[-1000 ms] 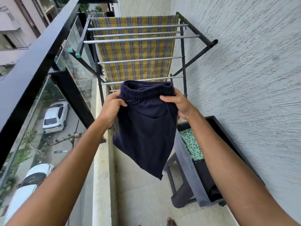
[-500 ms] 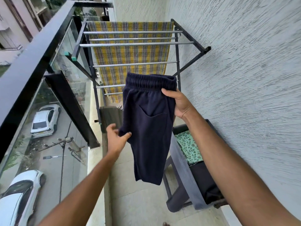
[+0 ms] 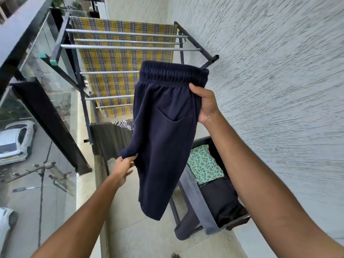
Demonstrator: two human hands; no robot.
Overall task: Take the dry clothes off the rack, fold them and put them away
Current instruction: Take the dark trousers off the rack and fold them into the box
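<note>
Shorts [image 3: 163,136] | right hand [image 3: 206,105] grips waistband | left hand [image 3: 122,168] pinches side edge

Right grip [image 3: 206,104] clenches high, left grip [image 3: 123,167] pinches lower, arms outstretched.

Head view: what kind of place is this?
Probably an upper-floor apartment balcony: a glass railing with a white car parked on the street below, a drying rack holding a plaid cloth, and a textured outer wall.

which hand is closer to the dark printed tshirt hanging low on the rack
Left. The left hand pinches the navy shorts just below the t-shirt; the right hand grips them higher, on their far side.
</note>
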